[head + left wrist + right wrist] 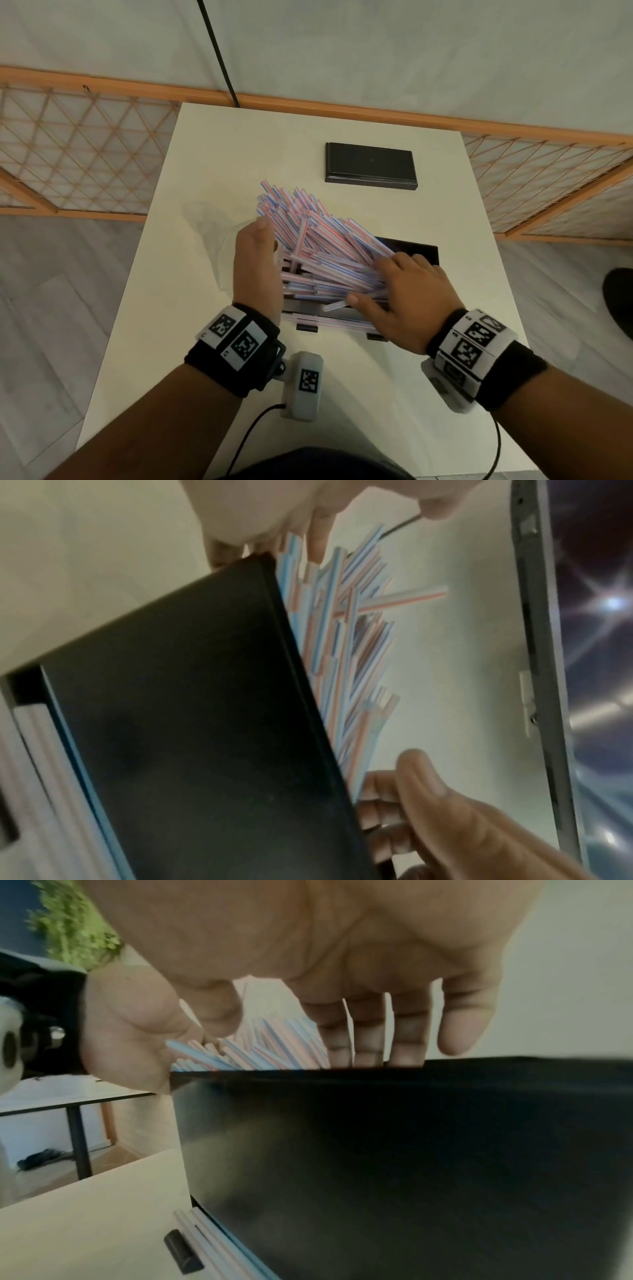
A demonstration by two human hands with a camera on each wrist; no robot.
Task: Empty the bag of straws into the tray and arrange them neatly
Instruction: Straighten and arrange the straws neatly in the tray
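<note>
A fanned heap of red-and-blue striped straws lies across the black tray, with many ends sticking out past its far left edge. My left hand stands edge-on against the left ends of the straws, thumb up. My right hand lies flat on the right part of the heap, fingers spread. A few straws lie on the table along the tray's near wall. The clear, empty-looking bag lies flat to the left. In the wrist views the tray wall hides most of the straws.
The white table is small, with its edges close on both sides. A flat black rectangular piece lies behind the tray. A wooden lattice fence runs behind the table, and a black cable hangs down at the back.
</note>
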